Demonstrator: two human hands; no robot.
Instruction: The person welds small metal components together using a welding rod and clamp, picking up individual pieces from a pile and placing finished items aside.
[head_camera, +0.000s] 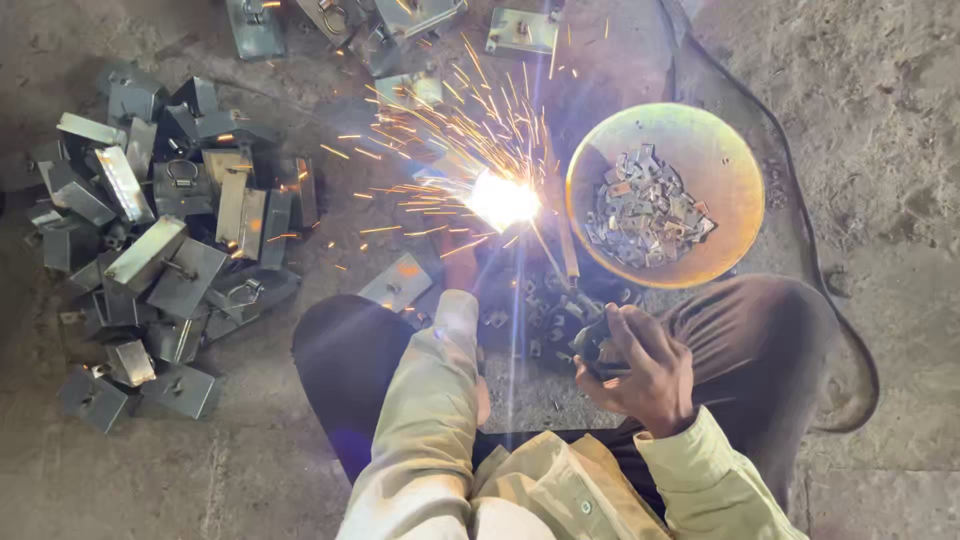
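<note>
A heap of grey folded sheet-metal brackets (160, 240) lies left. The left hand (462, 262), seemingly gripping something, is lost in white welding glare (503, 200). The right hand (640, 365) closes around a dark electrode holder (592, 345) beside a round yellow metal bowl (725, 170).

Yellow bowl (722, 170), grey metal plates (150, 250), orange sparks (450, 130)

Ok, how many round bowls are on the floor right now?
1. The yellow bowl sits on the floor right of the welding sparks, beyond the right hand, and holds small metal clips. No other bowl shows.
</note>
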